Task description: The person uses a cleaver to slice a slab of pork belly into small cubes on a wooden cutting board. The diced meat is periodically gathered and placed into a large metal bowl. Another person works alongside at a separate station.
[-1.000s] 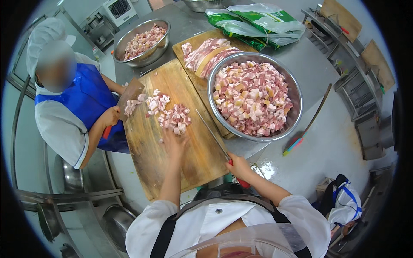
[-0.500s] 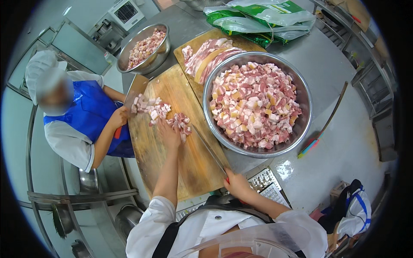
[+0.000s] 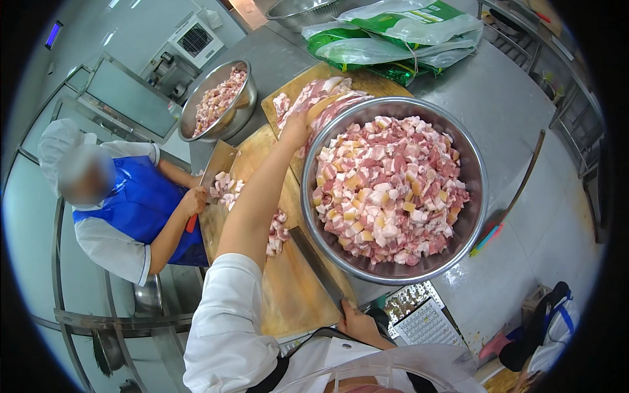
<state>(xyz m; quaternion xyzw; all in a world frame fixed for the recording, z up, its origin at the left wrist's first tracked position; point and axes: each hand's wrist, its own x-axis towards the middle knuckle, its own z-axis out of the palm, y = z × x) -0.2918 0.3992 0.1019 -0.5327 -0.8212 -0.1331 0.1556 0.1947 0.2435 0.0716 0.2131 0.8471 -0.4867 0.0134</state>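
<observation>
My left arm stretches across the wooden cutting board [image 3: 295, 301] to the far board. There my left hand [image 3: 296, 131] is closed at the near edge of a slab of raw pork [image 3: 327, 95]; its fingertips are partly hidden. My right hand [image 3: 357, 325] grips a cleaver [image 3: 318, 265] by the handle at the board's near right edge. The blade lies low over the board, pointing away from me. Diced pork [image 3: 277, 234] sits beside the blade, partly behind my left forearm. A big steel bowl [image 3: 481, 190] heaped with pork cubes [image 3: 390, 190] stands to the right.
At the left, a co-worker in a blue apron [image 3: 141, 190] holds another cleaver [image 3: 218, 160] beside pork pieces [image 3: 226, 188] on the same board. A second steel bowl of diced pork [image 3: 219, 101] stands far left. Green and clear plastic bags [image 3: 400, 39] lie at the back of the steel table [image 3: 504, 85].
My left hand has left the diced pork and reached forward to the pork slab on the far board. The right hand still holds the cleaver. The view has shifted somewhat.
</observation>
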